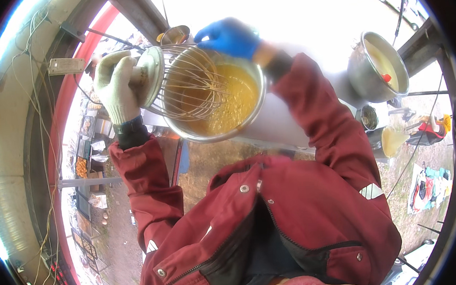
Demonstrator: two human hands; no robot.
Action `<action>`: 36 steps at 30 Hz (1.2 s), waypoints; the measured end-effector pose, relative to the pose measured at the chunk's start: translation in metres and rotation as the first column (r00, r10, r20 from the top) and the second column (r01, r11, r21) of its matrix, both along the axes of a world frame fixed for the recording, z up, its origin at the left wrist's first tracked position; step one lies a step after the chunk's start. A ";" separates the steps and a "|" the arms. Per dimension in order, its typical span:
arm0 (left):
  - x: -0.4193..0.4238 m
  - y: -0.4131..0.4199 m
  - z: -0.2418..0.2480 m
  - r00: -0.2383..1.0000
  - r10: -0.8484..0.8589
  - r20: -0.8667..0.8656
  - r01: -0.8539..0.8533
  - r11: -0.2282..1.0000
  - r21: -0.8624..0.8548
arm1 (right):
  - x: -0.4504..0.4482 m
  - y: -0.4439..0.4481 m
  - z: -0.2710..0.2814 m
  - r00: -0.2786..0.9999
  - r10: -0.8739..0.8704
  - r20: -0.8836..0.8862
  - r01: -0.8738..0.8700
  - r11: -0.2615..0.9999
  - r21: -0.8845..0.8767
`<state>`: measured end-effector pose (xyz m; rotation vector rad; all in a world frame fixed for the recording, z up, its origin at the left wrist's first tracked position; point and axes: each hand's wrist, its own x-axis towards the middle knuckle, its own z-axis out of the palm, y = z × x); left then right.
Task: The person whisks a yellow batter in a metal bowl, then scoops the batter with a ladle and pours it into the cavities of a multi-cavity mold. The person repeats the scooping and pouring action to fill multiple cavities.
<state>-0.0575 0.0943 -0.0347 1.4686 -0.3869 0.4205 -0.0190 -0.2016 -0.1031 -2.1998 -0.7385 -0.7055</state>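
My left hand [117, 86], in a white knit glove, grips the metal hub of a large wire whisk [193, 82], a mixer attachment. The whisk lies tilted on its side above a wide metal bowl [262, 101]. Yellow batter [237, 102] covers the bottom of the bowl, and some clings to the wire ends. My right hand [227, 38], in a blue glove, is blurred over the bowl's far side. Its fingertips are beside the upper whisk wires; whether they pinch a wire is unclear.
A small metal bowl [176, 35] stands beyond the whisk. At the right of the white table [281, 115] is a deep metal pot [359, 73] with pale contents and a red object [386, 78]. Nearer are a small metal container [368, 117] and a cream-coloured funnel-like piece [393, 141]. Cables [35, 99] hang left.
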 end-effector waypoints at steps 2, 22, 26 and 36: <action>-0.002 -0.009 0.004 0.999 0.011 0.035 -0.012 0.999 0.038 | 0.006 0.010 0.006 1.000 0.005 0.012 -0.004 0.998 -0.069; 0.035 0.041 0.003 0.983 0.149 0.112 -0.128 0.976 -0.174 | -0.026 -0.018 -0.094 0.924 0.161 -0.348 0.035 0.868 0.495; 0.046 0.042 -0.004 0.982 0.128 -0.140 -0.144 0.983 -0.110 | -0.027 -0.017 -0.093 0.961 -0.076 -0.268 0.160 0.938 0.307; 0.019 0.022 -0.004 0.969 0.228 -0.099 -0.227 0.974 0.016 | -0.026 -0.016 -0.053 0.984 -0.035 -0.176 0.049 0.996 0.072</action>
